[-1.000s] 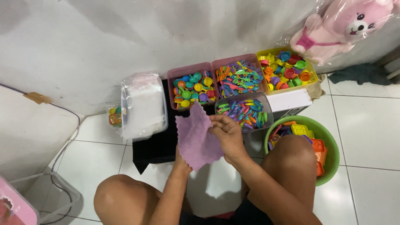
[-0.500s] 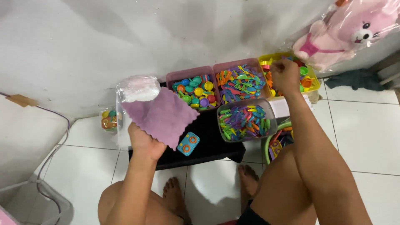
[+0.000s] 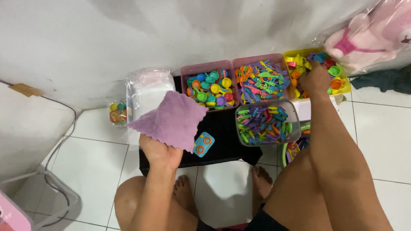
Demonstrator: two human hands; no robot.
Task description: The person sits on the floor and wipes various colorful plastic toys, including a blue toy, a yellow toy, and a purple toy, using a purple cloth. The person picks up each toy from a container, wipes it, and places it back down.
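a white wall (image 3: 171, 38) fills the top of the view, above a white tiled floor (image 3: 381, 137). a pink stuffed toy in clear wrap (image 3: 368, 36) leans in the upper right corner. a black mat (image 3: 222, 137) lies on the floor in front of the person's knees. along the wall stand a pink bin of round toy pieces (image 3: 209, 87), a second pink bin of toy cutlery (image 3: 261, 79) and a yellow bin of mixed toys (image 3: 338, 72); a clear tub of coloured pieces (image 3: 265, 122) sits just in front of them. a clear bag of white things (image 3: 143, 92) stands to the left. the purple cloth (image 3: 171, 122) is held up over the mat's left part, hanging open, by the left hand (image 3: 160, 152), whose fingers are closed on its lower edge. the right hand (image 3: 314, 79) reaches into the yellow bin; its fingers are down among the toys, and i cannot tell whether they grip anything. a small blue toy with orange rings (image 3: 203, 144) lies on the mat, just beside the cloth.
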